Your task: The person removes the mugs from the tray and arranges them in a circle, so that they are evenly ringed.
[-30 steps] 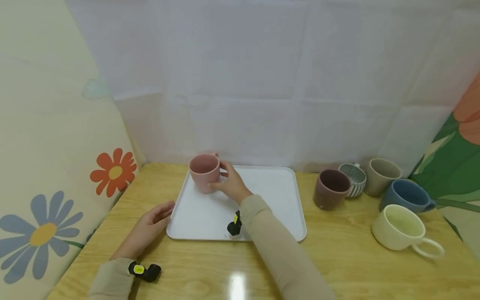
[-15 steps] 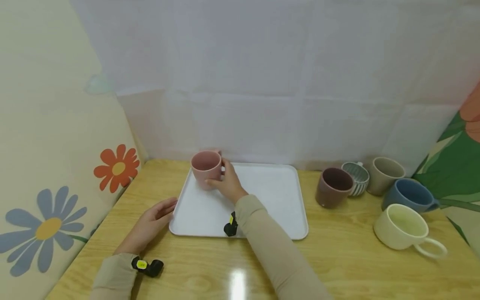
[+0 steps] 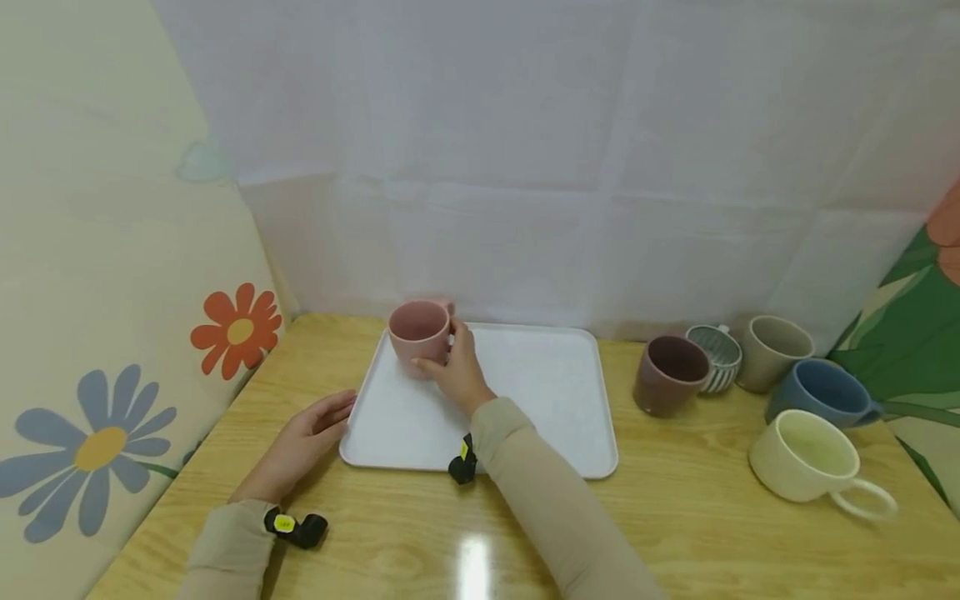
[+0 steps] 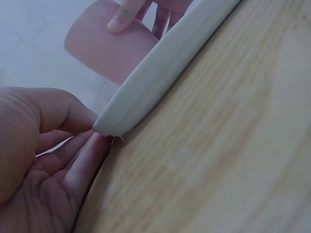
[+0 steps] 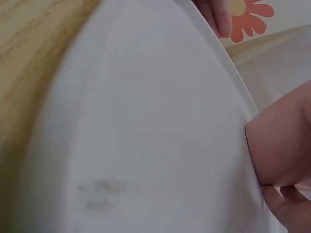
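My right hand [image 3: 459, 371] grips a pink mug [image 3: 416, 343] by its right side, thumb on the near wall and fingers around by the handle. The mug stands upright at the back left of a white tray [image 3: 532, 400]. In the right wrist view its base [image 5: 272, 150] meets the tray surface. My left hand [image 3: 300, 446] lies by the tray's left edge. In the left wrist view the left hand [image 4: 53, 150] pinches the tray rim [image 4: 146, 92], thumb above and a finger below.
At the right of the wooden table [image 3: 405, 542] stand a plum mug [image 3: 667, 379], a grey ribbed cup [image 3: 716, 358], a beige cup [image 3: 772, 354], a blue mug [image 3: 821, 396] and a pale yellow mug [image 3: 802, 458]. A white cloth [image 3: 480, 167] hangs behind the tray.
The pink mug has turned a little in my right hand, its handle swinging to the right, and shifted slightly right. My left hand stays at the tray edge. The view shifts slightly.
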A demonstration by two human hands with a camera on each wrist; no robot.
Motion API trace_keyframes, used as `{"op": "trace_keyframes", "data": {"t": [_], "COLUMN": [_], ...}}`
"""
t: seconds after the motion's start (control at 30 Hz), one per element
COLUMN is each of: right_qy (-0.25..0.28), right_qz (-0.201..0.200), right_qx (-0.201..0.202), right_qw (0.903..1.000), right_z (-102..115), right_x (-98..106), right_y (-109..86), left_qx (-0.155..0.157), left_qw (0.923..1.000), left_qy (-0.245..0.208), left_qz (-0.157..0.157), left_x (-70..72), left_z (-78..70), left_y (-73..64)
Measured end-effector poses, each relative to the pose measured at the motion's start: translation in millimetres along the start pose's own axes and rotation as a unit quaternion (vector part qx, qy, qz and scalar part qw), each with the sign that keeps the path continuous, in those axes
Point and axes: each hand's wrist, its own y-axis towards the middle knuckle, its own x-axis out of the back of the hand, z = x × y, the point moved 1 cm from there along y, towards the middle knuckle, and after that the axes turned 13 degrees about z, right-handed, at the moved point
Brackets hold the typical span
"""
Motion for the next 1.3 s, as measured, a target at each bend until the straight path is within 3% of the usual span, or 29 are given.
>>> {"op": "trace_keyframes", "data": {"t": [0.2, 0.5, 0.7, 0.93, 1.17, 1.3], "right_qy": [0.017, -0.020, -0.015, 0.075, 0.065, 0.053], "right_qz": [-0.007, -0.079, -0.081, -0.049, -0.059, -0.031], "right_qx": [0.012, 0.021, 0.012, 0.008, -0.026, -0.039], "right_qw": [0.9998, 0.9965, 0.9965, 0.9959, 0.9958, 0.9974], "right_z": [5, 11, 13, 8, 1, -2], "right_x": [-8, -21, -23, -12, 13, 30], "right_y": [-4.6, -15.4, -20.8, -29.0, -26.2, -13.3], "left_qx": [0.007, 0.001, 0.001, 0.003, 0.000, 0.002], "left_qw": [0.9999, 1.0000, 1.0000, 1.0000, 0.9999, 0.9999], "left_qy": [0.009, 0.002, -0.003, 0.001, -0.010, -0.009], "left_qz": [-0.006, -0.004, -0.003, -0.010, -0.004, -0.004], "left_x": [6.5, 10.6, 11.1, 8.3, 2.4, -1.8], "left_z": [0.2, -1.5, -0.9, 4.6, 3.7, 0.2], "left_y": [-5.8, -8.2, -9.9, -10.1, -6.7, -1.9]}}
